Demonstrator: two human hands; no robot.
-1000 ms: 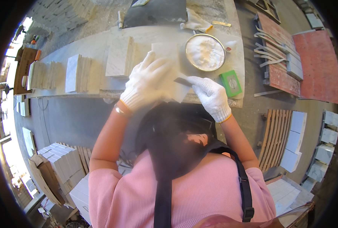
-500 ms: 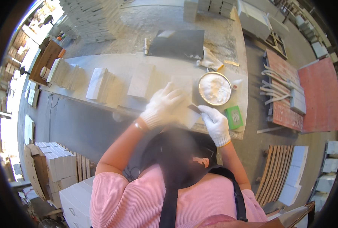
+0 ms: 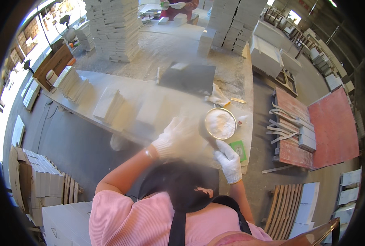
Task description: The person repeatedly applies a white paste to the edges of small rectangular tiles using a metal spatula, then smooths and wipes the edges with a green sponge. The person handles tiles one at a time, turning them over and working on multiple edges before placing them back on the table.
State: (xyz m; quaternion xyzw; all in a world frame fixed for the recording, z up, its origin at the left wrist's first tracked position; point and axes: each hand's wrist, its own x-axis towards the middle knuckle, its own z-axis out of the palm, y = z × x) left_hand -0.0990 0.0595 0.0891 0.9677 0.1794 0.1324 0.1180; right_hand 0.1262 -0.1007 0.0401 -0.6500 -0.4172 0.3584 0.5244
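My left hand [image 3: 172, 138], in a white knit glove, is spread flat over a pale slab on the bench, its fingertips blurred by whitish haze. To its right, my right hand [image 3: 228, 163], gloved too, is closed around a small flat dark blade [image 3: 212, 143], mostly lost in haze and behind the fingers. Just above the right hand stands a round metal-rimmed bowl [image 3: 221, 124] of white powdery material. A green box [image 3: 238, 151] lies beside that hand. Left of my left hand are pale stone tiles [image 3: 150, 108] and another tile stack [image 3: 108, 105].
A dark sheet [image 3: 188, 78] and a loose white glove [image 3: 218, 96] lie farther back on the bench [image 3: 129, 82]. Tall tile stacks [image 3: 112, 30] rise behind. Another person's gloved hands [image 3: 177, 5] show at the far side. A red board [image 3: 334, 131] stands at right.
The view has tilted up, so the bench sits lower and another person shows at the top. My right hand has drawn slightly toward me; the blade is less visible.
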